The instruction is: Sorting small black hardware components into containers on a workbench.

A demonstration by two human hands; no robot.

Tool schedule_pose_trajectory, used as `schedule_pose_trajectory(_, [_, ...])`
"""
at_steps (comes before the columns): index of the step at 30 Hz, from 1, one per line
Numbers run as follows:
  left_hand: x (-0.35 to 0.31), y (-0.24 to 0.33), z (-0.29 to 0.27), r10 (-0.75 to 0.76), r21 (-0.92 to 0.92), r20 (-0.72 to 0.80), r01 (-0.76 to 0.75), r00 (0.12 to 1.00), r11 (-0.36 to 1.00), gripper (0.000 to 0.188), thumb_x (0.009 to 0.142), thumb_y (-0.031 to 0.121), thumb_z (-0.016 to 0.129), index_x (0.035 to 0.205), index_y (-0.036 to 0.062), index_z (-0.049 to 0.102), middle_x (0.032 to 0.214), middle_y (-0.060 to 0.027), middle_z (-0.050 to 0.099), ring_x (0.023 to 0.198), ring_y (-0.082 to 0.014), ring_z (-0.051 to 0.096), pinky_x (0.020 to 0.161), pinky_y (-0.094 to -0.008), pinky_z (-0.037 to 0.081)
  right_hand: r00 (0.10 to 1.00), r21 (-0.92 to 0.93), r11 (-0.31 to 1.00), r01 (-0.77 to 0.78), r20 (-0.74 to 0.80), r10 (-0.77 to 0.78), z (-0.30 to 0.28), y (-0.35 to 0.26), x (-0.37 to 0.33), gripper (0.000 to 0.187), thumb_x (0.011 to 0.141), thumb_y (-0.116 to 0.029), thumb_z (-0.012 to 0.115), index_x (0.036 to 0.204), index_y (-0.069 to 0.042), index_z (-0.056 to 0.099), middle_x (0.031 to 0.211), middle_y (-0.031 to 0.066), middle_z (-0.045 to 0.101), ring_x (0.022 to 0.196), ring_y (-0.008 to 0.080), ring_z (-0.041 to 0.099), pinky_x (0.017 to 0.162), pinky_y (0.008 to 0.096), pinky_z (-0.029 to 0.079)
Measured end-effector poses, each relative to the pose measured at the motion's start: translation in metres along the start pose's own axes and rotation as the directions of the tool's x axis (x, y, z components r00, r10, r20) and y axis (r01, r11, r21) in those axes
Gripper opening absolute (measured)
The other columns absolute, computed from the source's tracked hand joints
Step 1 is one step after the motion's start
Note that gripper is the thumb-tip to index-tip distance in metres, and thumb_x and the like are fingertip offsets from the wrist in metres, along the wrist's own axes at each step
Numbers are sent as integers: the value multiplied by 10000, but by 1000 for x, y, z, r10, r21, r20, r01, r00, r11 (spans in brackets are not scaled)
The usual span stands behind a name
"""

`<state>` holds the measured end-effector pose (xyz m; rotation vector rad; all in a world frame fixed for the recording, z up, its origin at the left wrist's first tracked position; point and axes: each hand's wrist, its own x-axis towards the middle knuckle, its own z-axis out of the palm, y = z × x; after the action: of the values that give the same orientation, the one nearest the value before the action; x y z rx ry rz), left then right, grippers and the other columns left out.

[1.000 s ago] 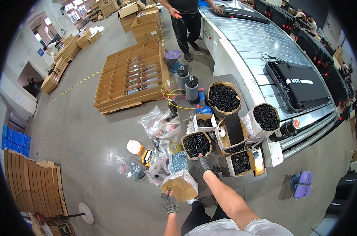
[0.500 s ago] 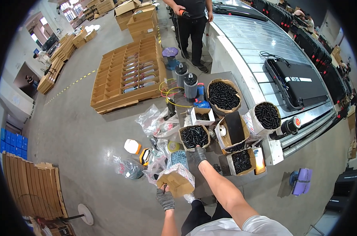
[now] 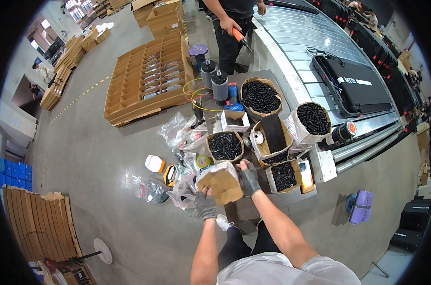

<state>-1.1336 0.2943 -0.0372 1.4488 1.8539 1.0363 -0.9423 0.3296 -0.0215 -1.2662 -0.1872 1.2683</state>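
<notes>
A brown-and-white cardboard box (image 3: pixel 220 184) is tilted toward me at the front of the low bench, its flaps out and its contents hidden. My left hand (image 3: pixel 206 204), in a grey glove with bare fingertips, is closed on the near left flap; something small and dark shows at its fingertips. Against the box's right side is my right hand (image 3: pixel 249 178), gloved alike, its fingers curled together; what they hold, if anything, I cannot make out. Just beyond stands an open box of black cylindrical parts (image 3: pixel 225 146).
More black parts fill a large round container (image 3: pixel 261 97), a white bag (image 3: pixel 313 118) and a small box (image 3: pixel 284 176). A roller conveyor (image 3: pixel 291 42) runs along the right. A co-worker (image 3: pixel 232 28) with an orange tool stands ahead. Plastic bags (image 3: pixel 177 135) lie left of the bench.
The box has moved up and right and tilted, hiding the blue contents seen before. My right hand has left the black-parts box for its side. The co-worker's orange tool has come down.
</notes>
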Motion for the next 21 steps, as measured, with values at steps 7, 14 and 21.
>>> schedule_pose_trajectory(7, [-1,56,73,-75,-93,133,87,988,992,281,828,201,659,1007,-13,698,1251,-195,580,1124,-294,564,994,-349,395,872,-602,635,485,282,-399,-71,-19,-24,512,906,-70,505,1397,2,379,1324,181,509,1236,239,475,1053,328,345])
schedule_pose_trajectory(14, [2,27,76,-88,-451,353,251,931,857,774,828,-5,657,1461,10,212,1088,-154,616,1034,-170,584,867,-262,462,928,-681,631,372,265,-261,-79,-29,-12,528,866,-17,462,1390,-55,409,1293,196,529,1203,316,505,1017,349,374])
schedule_pose_trajectory(21, [-27,58,47,-17,-421,207,104,978,901,320,829,53,671,1145,24,626,1071,-97,621,912,-198,602,838,-316,469,960,-891,400,212,113,-258,-87,-24,-6,527,820,-80,474,1342,-9,446,1246,248,549,1192,357,517,1012,387,396])
